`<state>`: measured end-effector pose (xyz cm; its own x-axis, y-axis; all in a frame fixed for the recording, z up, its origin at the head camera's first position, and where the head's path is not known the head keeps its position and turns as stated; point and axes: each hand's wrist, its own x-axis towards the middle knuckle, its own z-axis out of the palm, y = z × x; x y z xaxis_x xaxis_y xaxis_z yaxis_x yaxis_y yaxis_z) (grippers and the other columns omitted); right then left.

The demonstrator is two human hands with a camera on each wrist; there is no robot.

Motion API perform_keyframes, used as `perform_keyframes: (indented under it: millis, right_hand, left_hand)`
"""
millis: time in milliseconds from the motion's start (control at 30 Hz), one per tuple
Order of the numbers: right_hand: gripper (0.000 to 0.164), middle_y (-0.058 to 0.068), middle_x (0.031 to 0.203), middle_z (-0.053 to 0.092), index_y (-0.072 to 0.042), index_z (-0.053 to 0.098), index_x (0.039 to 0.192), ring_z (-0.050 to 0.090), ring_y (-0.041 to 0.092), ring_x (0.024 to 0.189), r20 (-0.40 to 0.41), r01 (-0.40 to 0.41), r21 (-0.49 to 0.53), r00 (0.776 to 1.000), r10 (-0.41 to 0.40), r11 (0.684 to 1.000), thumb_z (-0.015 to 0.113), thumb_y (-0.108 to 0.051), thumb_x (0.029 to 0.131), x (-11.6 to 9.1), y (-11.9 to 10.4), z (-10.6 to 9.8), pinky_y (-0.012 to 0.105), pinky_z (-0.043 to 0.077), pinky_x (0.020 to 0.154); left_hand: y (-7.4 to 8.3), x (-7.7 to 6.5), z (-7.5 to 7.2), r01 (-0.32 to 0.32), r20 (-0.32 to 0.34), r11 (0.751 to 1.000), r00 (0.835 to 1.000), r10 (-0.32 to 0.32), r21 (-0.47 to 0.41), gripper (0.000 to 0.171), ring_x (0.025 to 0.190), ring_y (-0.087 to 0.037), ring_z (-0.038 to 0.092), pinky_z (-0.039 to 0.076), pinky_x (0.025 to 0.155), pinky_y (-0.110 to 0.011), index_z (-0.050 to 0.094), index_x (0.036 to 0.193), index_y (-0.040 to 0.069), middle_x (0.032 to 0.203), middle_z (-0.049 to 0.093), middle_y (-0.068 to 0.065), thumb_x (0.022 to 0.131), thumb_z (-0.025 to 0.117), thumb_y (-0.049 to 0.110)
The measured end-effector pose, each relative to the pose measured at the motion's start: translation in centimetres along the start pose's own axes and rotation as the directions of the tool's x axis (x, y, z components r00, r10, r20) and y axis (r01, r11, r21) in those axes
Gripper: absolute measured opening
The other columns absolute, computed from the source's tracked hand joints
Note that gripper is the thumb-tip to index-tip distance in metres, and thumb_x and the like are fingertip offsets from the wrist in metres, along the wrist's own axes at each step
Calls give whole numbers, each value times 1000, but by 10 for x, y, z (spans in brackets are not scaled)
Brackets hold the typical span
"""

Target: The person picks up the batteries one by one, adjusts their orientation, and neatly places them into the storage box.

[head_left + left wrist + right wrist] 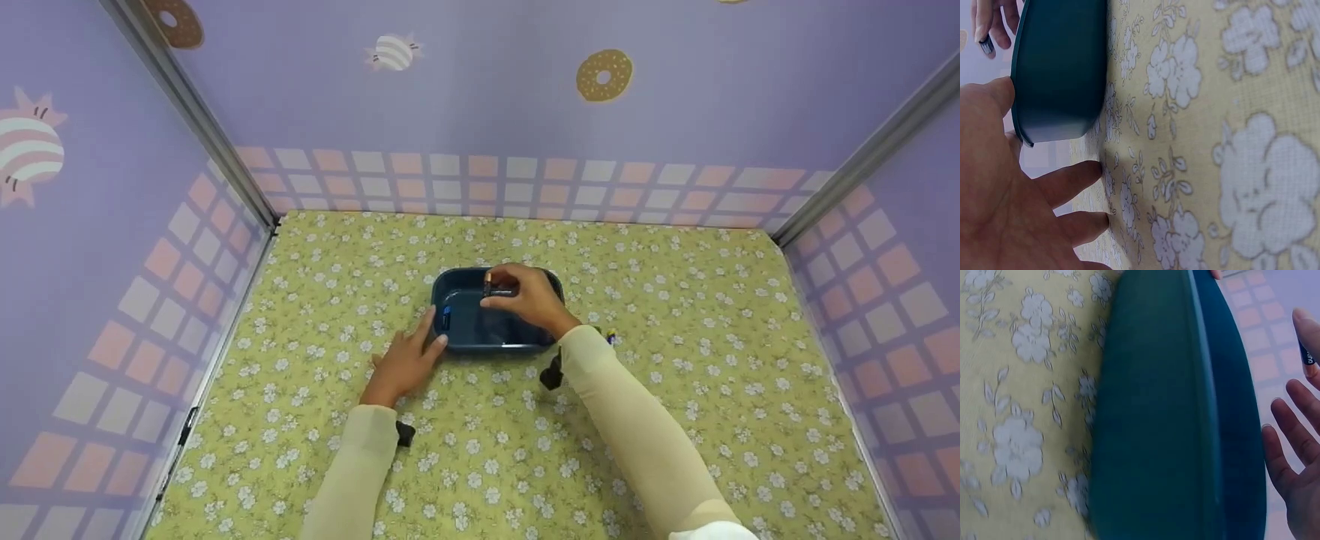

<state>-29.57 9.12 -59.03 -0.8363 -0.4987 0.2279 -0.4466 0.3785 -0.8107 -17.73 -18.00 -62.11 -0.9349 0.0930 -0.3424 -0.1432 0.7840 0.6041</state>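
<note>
Above a dark teal plastic tub (495,348), my right hand (529,296) pinches a black battery with a copper end (487,285) between thumb and fingers. A second dark bar shows beside it; I cannot tell whether it is another battery. In the right wrist view the battery (1306,354) carries white lettering, and the other fingers are spread. My left hand (409,360) touches the tub's left rim with thumb and forefinger. Its remaining fingers reach down to the cloth in the left wrist view. Inside the tub, at the left, lies a small blue-and-black piece (446,317).
A flower-patterned yellow cloth (480,465) covers the table. Right of the tub, partly behind my right forearm, lies a small purple-and-yellow thing (611,337). Purple walls (495,97) stand at the back and both sides. Black cameras hang at both wrists.
</note>
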Motion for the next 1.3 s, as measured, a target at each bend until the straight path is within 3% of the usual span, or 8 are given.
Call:
perform_keyframes:
  millis: [200,467,733,1300]
  right_hand:
    - [53,0,119,71,-11,70,123,68,23,113,30,-3,-7,1000,3,1000,84,-44,83,8,0,14,43,55,101]
    - [54,2,123,70,-9,69,127,67,24,115,72,-18,-32,997,20,999,84,-39,85,17,2,30,44,54,102]
    - [53,1,120,70,-12,69,127,67,16,111,109,-48,-140,992,64,989,84,-41,85,24,5,45,35,55,99]
    - [50,5,115,71,-11,70,125,66,20,105,174,-99,-232,974,141,968,85,-36,85,30,2,70,40,55,94]
  left_hand:
    - [0,2,0,-22,-6,1000,1000,22,21,70,157,-47,8,1,108,-87,-8,156,60,169,26,-14,99,26,78]
    - [0,0,-1,-21,-4,1000,1000,21,0,71,157,-46,7,-1,108,-87,-6,157,58,170,24,-10,99,27,78]
    - [-1,-1,0,-27,-1,1000,1000,27,-1,71,157,-46,7,-3,107,-87,-8,157,59,170,22,-10,98,26,80]
    - [-1,-3,-1,-35,-5,999,999,34,-27,69,158,-44,7,-3,109,-86,-6,156,60,170,24,-10,99,28,78]
